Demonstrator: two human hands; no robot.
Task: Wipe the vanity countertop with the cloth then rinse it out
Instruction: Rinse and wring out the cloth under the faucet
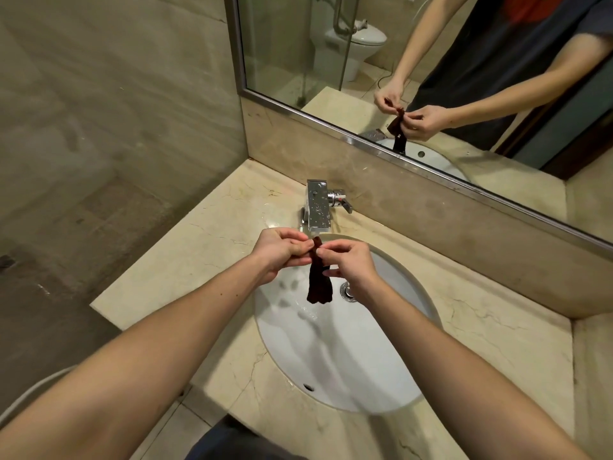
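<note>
A small dark brown cloth (319,285) hangs down over the white oval sink basin (374,370), just in front of the faucet spout. My left hand (282,249) pinches its top edge from the left. My right hand (351,265) pinches the same top edge from the right, fingers curled. The cloth looks wet and bunched into a narrow strip. The beige marble vanity countertop (185,260) surrounds the basin, with a wet patch near the faucet base.
A chrome faucet (317,207) with a side lever (341,199) stands behind the basin; no water stream shows. The drain (348,292) lies under my right hand. A mirror (431,78) runs along the back wall. The counter's left edge drops to the floor.
</note>
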